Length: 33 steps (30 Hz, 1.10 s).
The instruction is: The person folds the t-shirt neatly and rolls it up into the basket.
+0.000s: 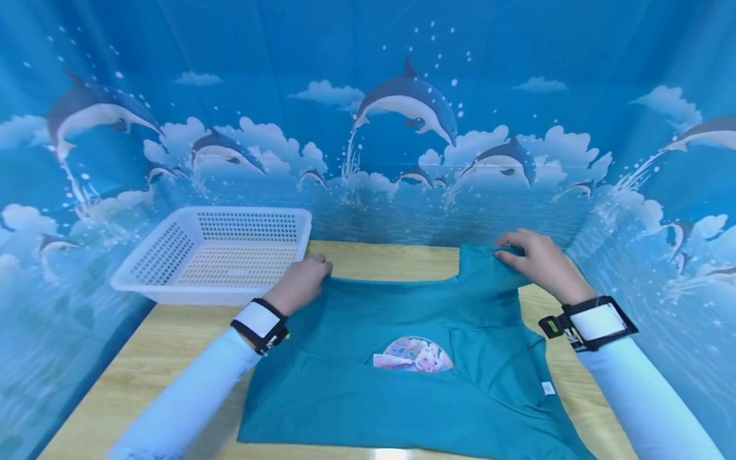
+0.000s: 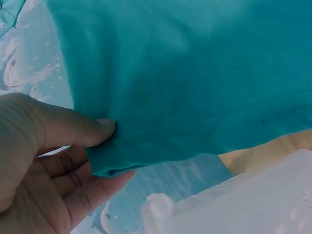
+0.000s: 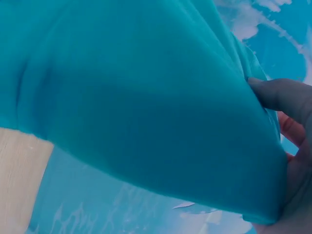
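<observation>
The head view looks forward and down from above the near side of the pale wood-grain table (image 1: 132, 377), far enough back to span the teal fabric garment (image 1: 391, 306), the white perforated plastic basket (image 1: 201, 295) and the blue dolphin-printed cloth backdrop (image 1: 345, 45). The left wrist view sits close behind the left hand (image 1: 301, 282), facing its fingertips and one garment corner; it shares that corner and a blurred piece of basket with the head view. The right wrist view, equally close, faces the right hand (image 1: 537, 257) and the raised garment edge, also seen from the head.
</observation>
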{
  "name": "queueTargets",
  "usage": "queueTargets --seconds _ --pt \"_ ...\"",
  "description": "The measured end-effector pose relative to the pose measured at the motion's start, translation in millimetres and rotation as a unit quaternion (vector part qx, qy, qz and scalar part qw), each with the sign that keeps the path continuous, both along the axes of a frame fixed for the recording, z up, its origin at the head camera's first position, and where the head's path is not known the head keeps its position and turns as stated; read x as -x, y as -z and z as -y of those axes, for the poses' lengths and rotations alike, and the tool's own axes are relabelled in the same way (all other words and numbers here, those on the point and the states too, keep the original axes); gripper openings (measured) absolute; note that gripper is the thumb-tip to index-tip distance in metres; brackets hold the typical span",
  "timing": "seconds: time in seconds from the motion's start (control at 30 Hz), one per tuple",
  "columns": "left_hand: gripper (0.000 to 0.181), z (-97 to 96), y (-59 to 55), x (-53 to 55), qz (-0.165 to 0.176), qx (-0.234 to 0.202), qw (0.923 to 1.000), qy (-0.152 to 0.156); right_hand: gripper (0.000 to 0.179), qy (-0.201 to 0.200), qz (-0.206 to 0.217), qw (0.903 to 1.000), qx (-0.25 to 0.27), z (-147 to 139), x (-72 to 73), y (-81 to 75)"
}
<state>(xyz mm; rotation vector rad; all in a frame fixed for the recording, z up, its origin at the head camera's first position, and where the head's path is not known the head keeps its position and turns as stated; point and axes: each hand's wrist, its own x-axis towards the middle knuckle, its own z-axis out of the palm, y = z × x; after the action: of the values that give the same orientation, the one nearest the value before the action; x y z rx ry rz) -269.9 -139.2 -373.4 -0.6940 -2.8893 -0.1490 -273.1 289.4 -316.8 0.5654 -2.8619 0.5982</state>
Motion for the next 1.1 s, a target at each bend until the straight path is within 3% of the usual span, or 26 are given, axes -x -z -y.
queueTargets --seconds 0.13,0.23,0.4,0.43,0.57,0.83,1.1 --pt "0.017 4.6 -0.8 -14.6 -0.013 -0.004 0.9999 0.010 0.026 -0.005 -0.016 0.9998 -0.015 3.0 -26.1 -1.8" --pt "0.014 8.5 0.9 -23.6 -0.029 -0.002 0.9994 0.021 0.024 -0.015 -0.032 0.9994 -0.005 -5.2 -34.7 12.1" --pt "0.014 12.5 4.9 -41.4 -0.047 0.010 0.9983 0.034 0.019 -0.025 -0.020 0.9995 -0.001 -6.0 -60.8 22.3" --pt "0.014 12.7 6.0 -45.9 -0.048 0.012 0.9982 0.034 0.019 -0.018 -0.002 0.9998 -0.006 -0.8 -71.8 15.8" --pt "0.013 13.4 11.4 -64.2 -0.054 0.019 0.9977 0.035 0.015 -0.017 0.008 0.9996 -0.022 -1.6 -93.2 21.5" --pt "0.017 16.7 29.1 -95.6 -0.030 0.016 0.9984 0.045 0.014 -0.035 0.086 0.9956 -0.014 -3.4 -128.3 47.1" --pt "0.018 22.5 53.8 -116.0 0.033 0.000 0.9990 0.032 0.009 -0.072 0.159 0.9845 0.010 -8.8 -143.1 78.0"
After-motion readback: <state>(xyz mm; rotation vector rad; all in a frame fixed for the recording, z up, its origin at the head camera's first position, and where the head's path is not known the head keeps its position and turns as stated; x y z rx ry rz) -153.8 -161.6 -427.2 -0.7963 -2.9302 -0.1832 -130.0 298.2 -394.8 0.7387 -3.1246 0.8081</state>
